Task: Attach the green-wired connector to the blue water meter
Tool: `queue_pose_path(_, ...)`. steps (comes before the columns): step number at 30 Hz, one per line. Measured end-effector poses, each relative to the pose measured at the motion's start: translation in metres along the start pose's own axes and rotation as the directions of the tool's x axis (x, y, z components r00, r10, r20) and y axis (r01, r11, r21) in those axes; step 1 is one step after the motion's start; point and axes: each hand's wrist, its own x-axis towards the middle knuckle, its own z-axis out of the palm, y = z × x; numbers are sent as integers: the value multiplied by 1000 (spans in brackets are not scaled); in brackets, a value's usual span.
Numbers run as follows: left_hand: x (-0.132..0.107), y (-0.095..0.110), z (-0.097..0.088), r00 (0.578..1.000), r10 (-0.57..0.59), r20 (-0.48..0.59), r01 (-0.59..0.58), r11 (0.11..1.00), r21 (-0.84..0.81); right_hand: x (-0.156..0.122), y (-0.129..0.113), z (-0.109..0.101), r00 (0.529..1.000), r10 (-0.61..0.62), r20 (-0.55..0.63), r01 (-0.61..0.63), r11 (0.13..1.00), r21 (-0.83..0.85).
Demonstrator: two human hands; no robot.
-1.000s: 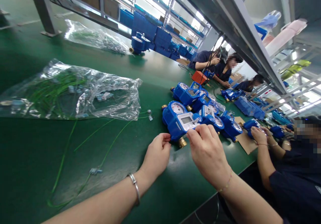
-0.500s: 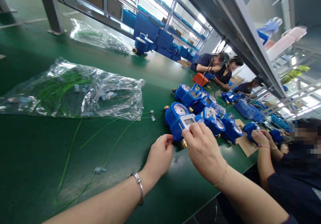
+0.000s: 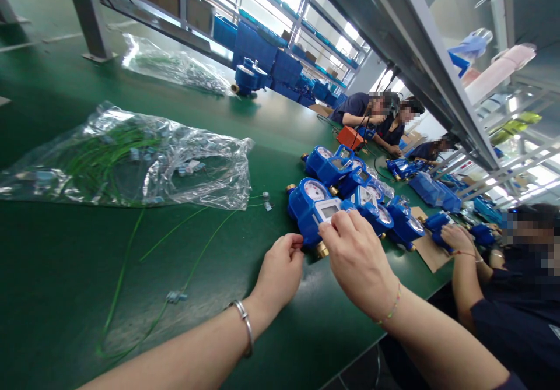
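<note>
Meter (image 3: 312, 210) had left hand (image 3: 280, 270) at seven o'clock, right hand (image 3: 361, 256) at four, both curled, grip unclear. Fine handling apparently needed steadiness next.

Compared with the earlier views, the right hand (image 3: 361, 262) lies farther over the nearest blue meter (image 3: 301, 212): its fingertips, at first beside the white panel's lower corner, now overlap more of the white panel (image 3: 319, 207), close to the screen (image 3: 329, 210). The brass fitting (image 3: 322, 250), initially exposed between the hands, is partly hidden by this hand, and the gap to the left hand (image 3: 280, 267) is narrower. The camera's aim is slightly displaced; consequently the bag of green wires (image 3: 196, 174) appears farther right, and a pale strip (image 3: 4, 101) enters at the left edge.
</note>
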Motion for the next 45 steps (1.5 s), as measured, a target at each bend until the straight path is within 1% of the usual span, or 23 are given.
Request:
queue_pose_path(14, 1, -2, 1, 1000, -1, -14, 1, 1000, 14, 5, 1, 1, 1000, -13, 22, 13, 1000, 1)
queue_pose_path(23, 1, -4, 1, 1000, 24, -17, -23, 999, 42, 5, 0, -2, 1000, -15, 26, 14, 1000, 16)
queue_pose_path(27, 1, -4, 1, 999, 44, -13, -42, 996, 75, 5, -1, 0, 1000, -26, 16, 25, 999, 22)
queue_pose_path(32, 2, 2, -3, 997, 79, 18, -81, 981, 179, 4, -8, 12, 998, -57, 26, 56, 997, 49)
queue_pose_path(35, 7, 7, -12, 989, 99, 108, -126, 952, 279, -1, -12, 21, 997, -70, 31, 67, 994, 84)
queue_pose_path(38, 12, 11, -24, 975, 92, 202, -171, 892, 418, -12, -14, 31, 1000, -27, -7, 28, 984, 177)
queue_pose_path(40, 12, 14, -32, 971, 78, 227, -188, 833, 521, -22, -14, 40, 997, 42, -59, -24, 961, 276)
queue_pose_path(43, 6, 26, -41, 966, 76, 248, -220, 743, 631, -38, -15, 54, 975, 199, -98, -138, 890, 435)
queue_pose_path(44, 3, 32, -44, 960, 85, 267, -245, 718, 651, -43, -15, 58, 963, 251, -96, -175, 855, 488)
queue_pose_path(45, 0, 39, -47, 946, 93, 310, -285, 693, 663, -47, -16, 61, 949, 301, -91, -207, 816, 540)
